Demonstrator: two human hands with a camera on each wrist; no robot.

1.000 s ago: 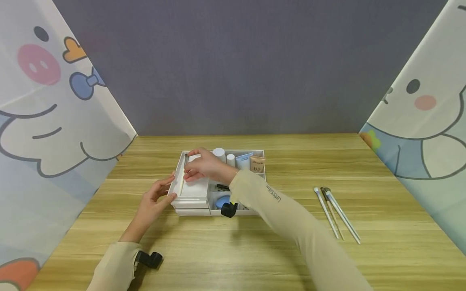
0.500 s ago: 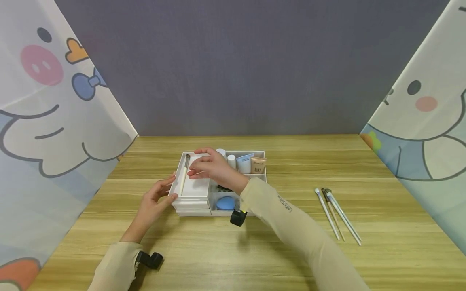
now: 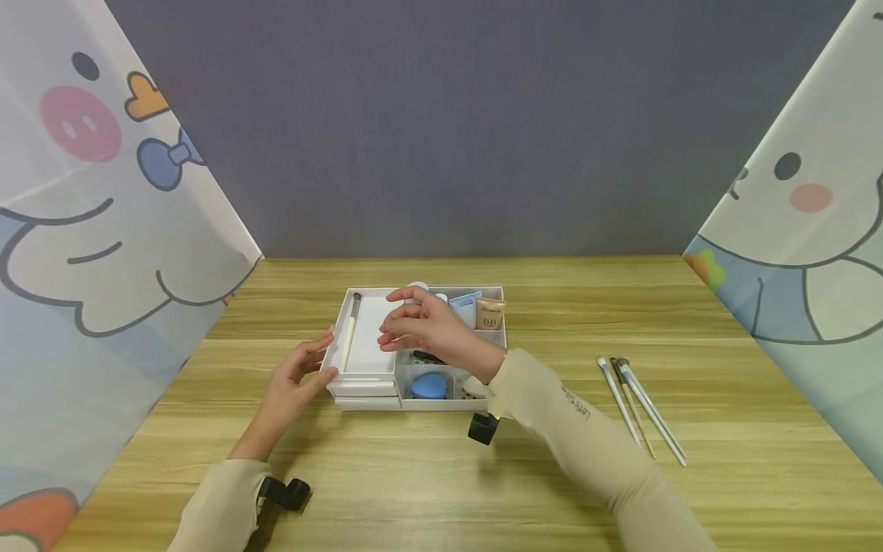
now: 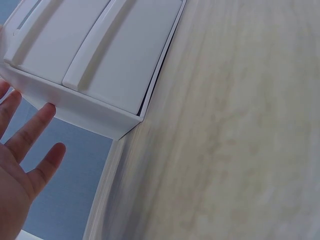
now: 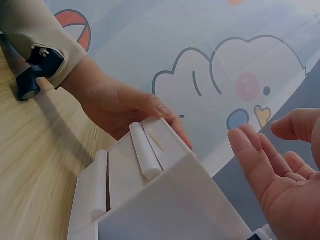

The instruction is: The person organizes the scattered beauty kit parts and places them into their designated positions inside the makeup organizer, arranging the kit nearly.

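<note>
A white makeup organizer [image 3: 375, 362] with two drawers at its front left sits on the wooden table. One makeup brush [image 3: 350, 331], pale-handled and dark-tipped, lies along the left side of its top tray. My left hand [image 3: 295, 376] rests against the organizer's left side, thumb near the front corner; the left wrist view has its fingers [image 4: 35, 131] spread along the side wall. Over the tray's right part hovers my right hand [image 3: 441, 331], holding nothing, its fingers loosely bent and apart from the brush. It partly covers the compartments behind it.
Several brushes [image 3: 641, 406] lie on the table to the right. The organizer's right compartments hold a blue makeup sponge [image 3: 429, 386], a blue-white tube [image 3: 465, 308], a tan BB tube [image 3: 490, 313] and white-capped bottles. A grey panel [image 3: 469, 130] stands behind, with cartoon-printed sheets at both sides.
My right hand has let go of the brush in the top tray and drawn back to the right, uncovering the blue sponge. The left hand stays at the organizer's side.
</note>
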